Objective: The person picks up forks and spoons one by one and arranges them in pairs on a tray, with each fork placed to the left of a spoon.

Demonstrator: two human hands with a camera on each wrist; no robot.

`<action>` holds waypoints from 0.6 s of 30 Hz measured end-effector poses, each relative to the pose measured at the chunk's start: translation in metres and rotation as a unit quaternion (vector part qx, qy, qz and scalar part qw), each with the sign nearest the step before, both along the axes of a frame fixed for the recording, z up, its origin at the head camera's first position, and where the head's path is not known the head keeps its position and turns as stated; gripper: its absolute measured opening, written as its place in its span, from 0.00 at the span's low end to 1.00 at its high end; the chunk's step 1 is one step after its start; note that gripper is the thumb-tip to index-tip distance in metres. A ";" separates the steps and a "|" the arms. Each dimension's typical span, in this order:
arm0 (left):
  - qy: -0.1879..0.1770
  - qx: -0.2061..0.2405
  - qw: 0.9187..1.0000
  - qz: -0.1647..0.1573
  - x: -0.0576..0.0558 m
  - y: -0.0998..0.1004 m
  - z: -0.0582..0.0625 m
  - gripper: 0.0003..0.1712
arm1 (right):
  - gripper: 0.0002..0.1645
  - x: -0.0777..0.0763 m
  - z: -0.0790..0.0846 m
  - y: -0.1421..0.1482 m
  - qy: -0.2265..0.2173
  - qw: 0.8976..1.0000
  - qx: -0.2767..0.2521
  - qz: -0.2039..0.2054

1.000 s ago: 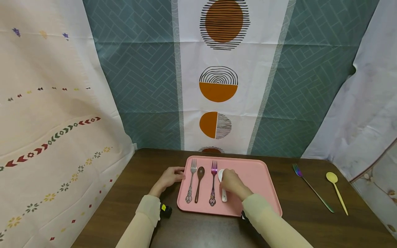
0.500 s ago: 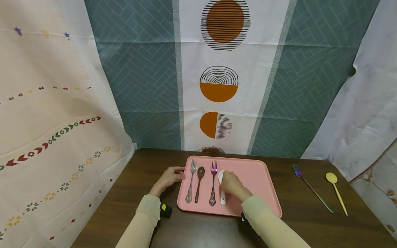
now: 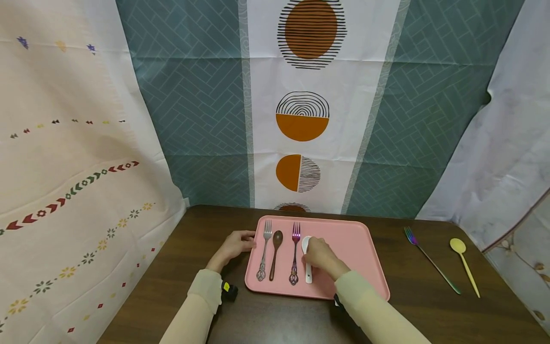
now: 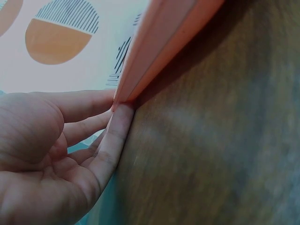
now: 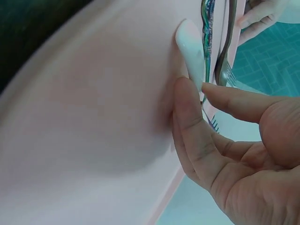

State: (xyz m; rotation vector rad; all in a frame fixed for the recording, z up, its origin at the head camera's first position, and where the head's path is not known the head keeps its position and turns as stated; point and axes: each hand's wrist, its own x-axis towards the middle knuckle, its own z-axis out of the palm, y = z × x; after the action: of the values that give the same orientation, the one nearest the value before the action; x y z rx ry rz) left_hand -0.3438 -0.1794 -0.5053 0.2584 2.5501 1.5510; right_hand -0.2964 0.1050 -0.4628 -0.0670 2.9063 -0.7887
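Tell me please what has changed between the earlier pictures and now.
The white spoon, pinched by the right hand, has moved slightly toward the person. The left hand stays at the edge of the pink tray; the other cutlery lies as before.

The pink tray (image 3: 348, 253) appeared to be smooth, matt plastic. The white spoon (image 5: 190, 44) showed a smooth, lightly glossy finish. The silver fork (image 3: 265, 247) and purple fork (image 3: 295, 253) looked metallic, their handles ornately textured. The surface (image 3: 429, 310) was wood-grained with a dull sheen; the hangings (image 3: 206, 119) were creased, matt cloth.
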 end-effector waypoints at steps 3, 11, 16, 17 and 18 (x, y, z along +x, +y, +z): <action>0.001 0.002 1.000 0.000 0.000 0.000 0.000 0.25 | 0.12 0.001 0.000 0.000 0.002 1.000 -0.003 0.005; 0.001 0.003 1.000 -0.002 0.000 0.000 0.000 0.26 | 0.12 0.001 0.007 0.009 0.020 1.000 -0.014 0.007; 0.001 0.001 1.000 0.005 0.001 0.001 0.001 0.25 | 0.12 0.000 0.011 0.019 0.026 0.999 -0.028 0.006; -0.001 0.003 1.000 0.006 0.001 0.001 0.001 0.25 | 0.11 -0.001 0.011 0.021 0.025 0.999 -0.031 0.006; -0.001 0.003 1.000 0.006 0.001 0.001 0.001 0.25 | 0.11 -0.001 0.012 0.023 0.026 0.999 -0.034 0.007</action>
State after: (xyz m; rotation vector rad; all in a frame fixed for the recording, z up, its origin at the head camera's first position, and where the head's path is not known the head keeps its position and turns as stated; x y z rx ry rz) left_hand -0.3428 -0.1781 -0.5047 0.2419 2.5521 1.5619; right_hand -0.2971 0.1284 -0.4512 -0.1163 2.9231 -0.8953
